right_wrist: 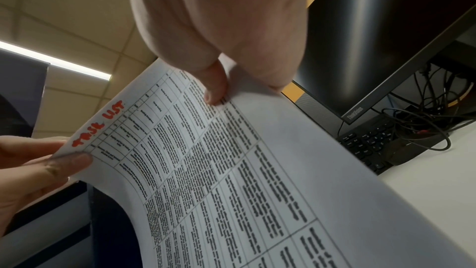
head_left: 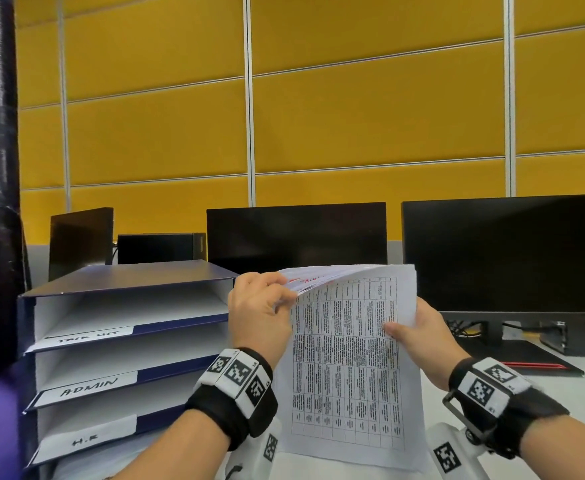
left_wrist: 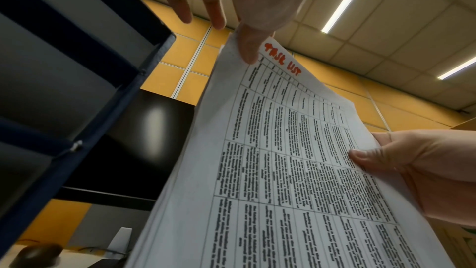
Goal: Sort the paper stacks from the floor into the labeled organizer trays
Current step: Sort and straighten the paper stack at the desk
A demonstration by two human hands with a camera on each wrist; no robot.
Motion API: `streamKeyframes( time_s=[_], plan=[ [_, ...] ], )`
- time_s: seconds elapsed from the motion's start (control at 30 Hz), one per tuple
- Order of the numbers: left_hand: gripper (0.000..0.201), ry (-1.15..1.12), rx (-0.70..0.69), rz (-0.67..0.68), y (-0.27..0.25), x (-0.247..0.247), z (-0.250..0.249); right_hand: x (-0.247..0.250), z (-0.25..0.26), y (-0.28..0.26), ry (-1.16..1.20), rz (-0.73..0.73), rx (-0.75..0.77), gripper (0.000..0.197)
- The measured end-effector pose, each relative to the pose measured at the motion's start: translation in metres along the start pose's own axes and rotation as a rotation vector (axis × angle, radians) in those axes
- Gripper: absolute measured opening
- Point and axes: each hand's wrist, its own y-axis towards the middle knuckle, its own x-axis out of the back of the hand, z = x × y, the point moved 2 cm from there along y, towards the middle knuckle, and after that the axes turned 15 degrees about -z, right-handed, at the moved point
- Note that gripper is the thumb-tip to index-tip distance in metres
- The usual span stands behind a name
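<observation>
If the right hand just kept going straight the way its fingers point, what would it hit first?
Probably the big dark monitor. The right hand holds the paper stack by its right edge, pointing up and away over the desk; nothing else shows between them, though depth is hard to judge.

Head view looks forward over the desk; both wrist views look up, close beneath the shared paper stack (head_left: 348, 368).

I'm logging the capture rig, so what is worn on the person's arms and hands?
Both forearms are bare, with no sleeves or gloves. The left hand and right hand each have a black wrist strap carrying a white band of black square tag markers. White tagged mounts sit under both wrists; the right strap has a metal buckle.
</observation>
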Motion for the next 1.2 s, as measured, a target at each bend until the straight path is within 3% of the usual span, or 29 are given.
streamKeyframes(
  time_s=[0.13,0.33,0.83,1.0,1.07,1.2],
  plan=[
    [0.019,0.026,0.026,-0.021,-0.001,0.003,0.001,0.001,0.000,0.000,-0.008,-0.001,0.007,0.039],
    [0.020,0.110,0.008,0.054,0.000,-0.004,0.002,0.001,0.001,-0.001,0.006,0.020,0.018,0.039],
    [0.020,-0.011,-0.019,0.001,-0.004,-0.001,0.012,0.002,-0.001,0.002,0.005,0.009,0.031,0.036],
    [0.014,0.053,0.170,0.126,-0.006,0.002,0.009,0.001,-0.002,0.001,0.009,0.019,0.031,0.039],
    [0.021,0.079,0.279,0.214,-0.010,-0.001,0.013,0.001,-0.001,0.000,0.013,0.023,0.034,0.041],
    [0.010,-0.119,0.548,0.366,-0.014,-0.004,0.020,0.004,-0.001,-0.001,0.034,0.041,0.048,0.039]
  ],
)
